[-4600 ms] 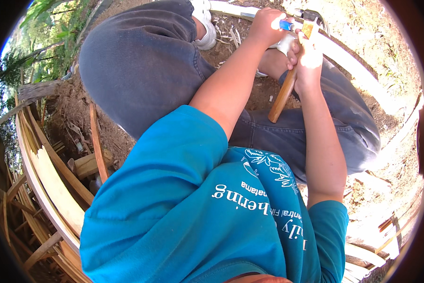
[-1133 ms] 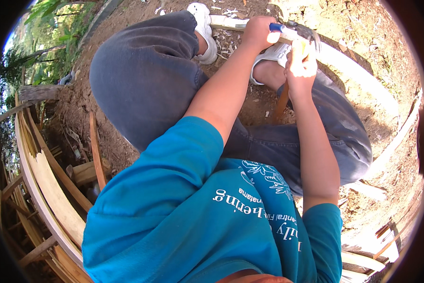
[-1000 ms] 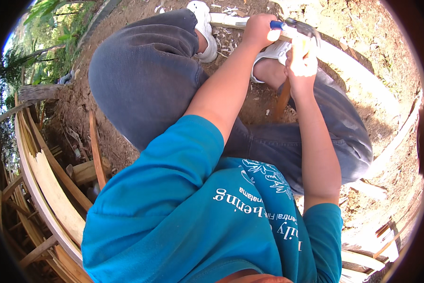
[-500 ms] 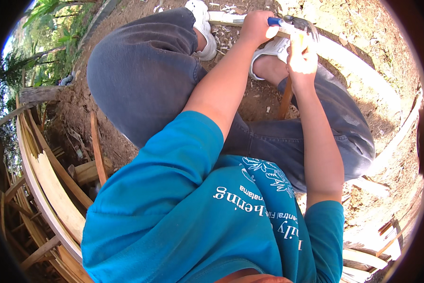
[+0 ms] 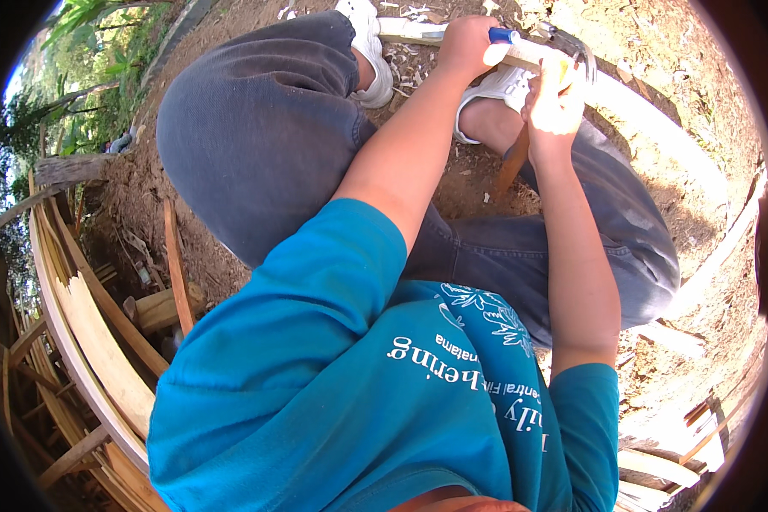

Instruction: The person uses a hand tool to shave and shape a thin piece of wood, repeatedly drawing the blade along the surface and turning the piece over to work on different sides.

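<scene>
Clasping a blue-handled tool point(image 5: 504, 36) in the left hand point(image 5: 467, 49), above a long pale strip of wood point(image 5: 640, 115), and gripping a claw hammer point(image 5: 511, 166) in the right hand point(image 5: 557, 107), high up and close to its head point(image 5: 585, 60). Probably risking bruised left knuckles through any off-centre tap, with so little blue jutting beyond the fist and the hammer's head near it. Perhaps also risking a skid of the tool along the wood toward the white left shoe point(image 5: 368, 55), given the apparent grey blade point(image 5: 435, 35) between fist and shoe; likeliest cause, a slack left grip or a slanted blow. Possibly inviting a misjudged tap too, because of harsh glare across the right hand and the wood.

Curling the left fingers firmly around the tool, pressed together with no evident gap, fingertips turned underneath and out of view. Bending the right fingers around the hammer just below its head, bunched rather than spread, with the thumb's exact place lost in glare. Cannot tell about touch between the hammer's head and the tool's blue end; seemingly a narrow gap, with depth hard to judge. Resting the white right shoe point(image 5: 495, 90) just beneath both hands, near the wood.
</scene>
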